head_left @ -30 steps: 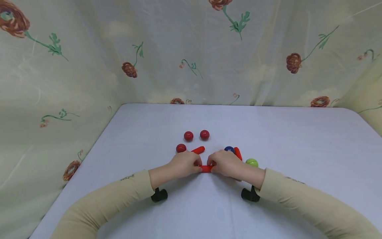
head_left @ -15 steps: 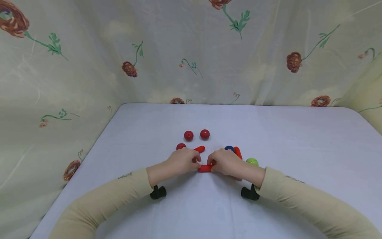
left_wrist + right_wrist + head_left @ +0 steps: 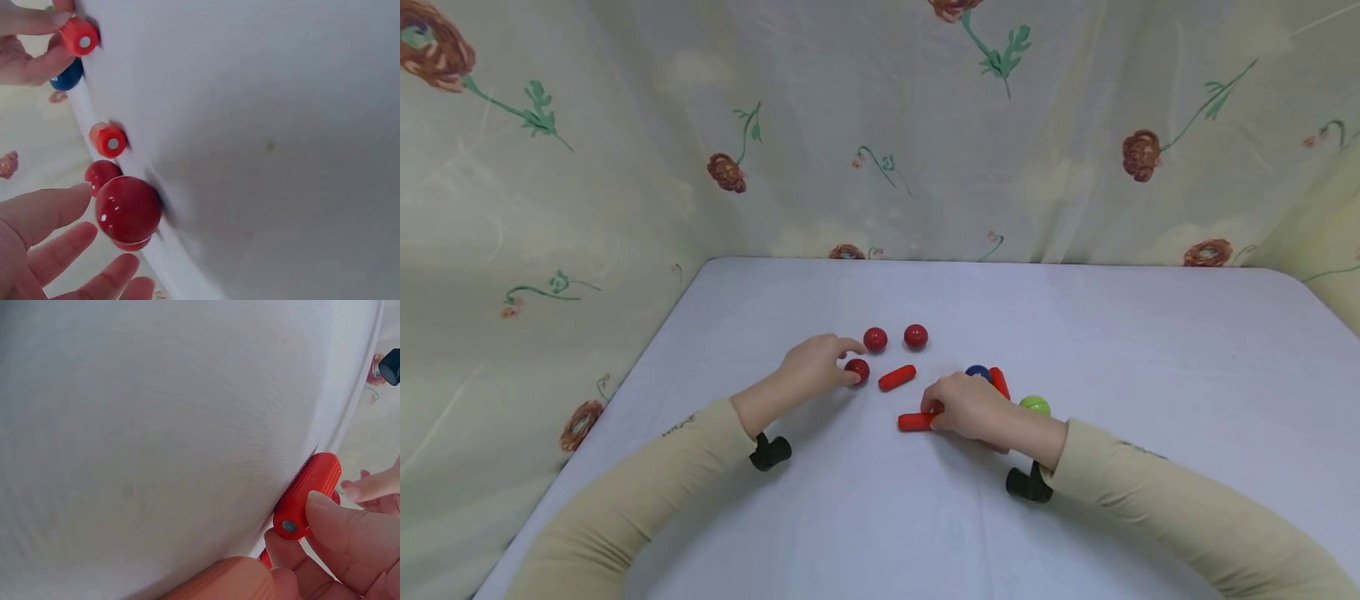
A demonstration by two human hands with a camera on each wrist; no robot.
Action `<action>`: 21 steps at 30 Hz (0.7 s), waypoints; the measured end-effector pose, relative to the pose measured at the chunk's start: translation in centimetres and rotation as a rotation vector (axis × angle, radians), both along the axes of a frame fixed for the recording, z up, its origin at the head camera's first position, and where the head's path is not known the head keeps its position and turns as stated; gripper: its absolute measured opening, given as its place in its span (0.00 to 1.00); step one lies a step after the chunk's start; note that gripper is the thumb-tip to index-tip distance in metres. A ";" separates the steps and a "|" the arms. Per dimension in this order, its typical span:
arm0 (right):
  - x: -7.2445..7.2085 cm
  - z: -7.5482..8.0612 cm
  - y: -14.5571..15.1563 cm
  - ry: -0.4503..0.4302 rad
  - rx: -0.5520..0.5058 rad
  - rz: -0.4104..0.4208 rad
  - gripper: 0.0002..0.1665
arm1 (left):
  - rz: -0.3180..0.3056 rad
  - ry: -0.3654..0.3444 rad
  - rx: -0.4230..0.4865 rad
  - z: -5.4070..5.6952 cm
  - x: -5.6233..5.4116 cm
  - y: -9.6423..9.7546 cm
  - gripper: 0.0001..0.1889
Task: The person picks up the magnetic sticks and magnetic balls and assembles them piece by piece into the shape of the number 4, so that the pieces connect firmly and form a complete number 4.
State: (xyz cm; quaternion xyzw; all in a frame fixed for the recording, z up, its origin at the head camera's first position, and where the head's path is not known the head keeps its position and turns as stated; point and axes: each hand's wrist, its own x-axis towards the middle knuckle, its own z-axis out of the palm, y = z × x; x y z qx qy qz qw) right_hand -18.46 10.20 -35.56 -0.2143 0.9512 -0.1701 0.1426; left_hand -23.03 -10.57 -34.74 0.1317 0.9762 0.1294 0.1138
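My right hand (image 3: 970,408) pinches the right end of a short red rod (image 3: 914,422) between thumb and fingers; the right wrist view shows a metal disc in the rod's end. My left hand (image 3: 811,367) is at the nearest red ball (image 3: 857,371), its thumb and fingers apart around the ball's left side. In the left wrist view the fingers spread beside this glossy ball (image 3: 128,209), without closing round it. A second red rod (image 3: 897,377) lies slantwise on the table between the hands.
Two more red balls, one left (image 3: 875,339) and one right (image 3: 916,337), sit farther back. Beyond my right hand are a blue ball (image 3: 977,372), a red rod (image 3: 999,382) and a green ball (image 3: 1035,406). An orange rod (image 3: 228,581) lies beneath that hand on the white table (image 3: 1112,333).
My left hand has let go of the red rod's left end and moved left and away from me to the nearest red ball. The right hand stays in place, pinching the rod.
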 end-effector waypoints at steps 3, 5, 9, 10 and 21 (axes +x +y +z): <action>0.0 0.0 0.0 0.000 -0.002 0.001 0.10 | -0.006 -0.020 -0.012 -0.4 -0.1 0.0 0.21; 0.0 0.0 0.0 -0.001 -0.004 0.001 0.10 | -0.008 -0.027 -0.013 -0.5 0.0 0.1 0.20; 0.0 0.0 0.0 -0.005 -0.003 0.002 0.10 | -0.007 -0.033 0.012 -0.7 0.2 0.1 0.18; 0.0 0.0 0.0 -0.006 -0.002 0.001 0.10 | -0.005 -0.036 0.019 -0.8 0.2 0.1 0.17; 0.0 0.0 0.0 -0.016 0.015 0.001 0.11 | -0.004 -0.142 0.124 -1.1 1.3 0.0 0.16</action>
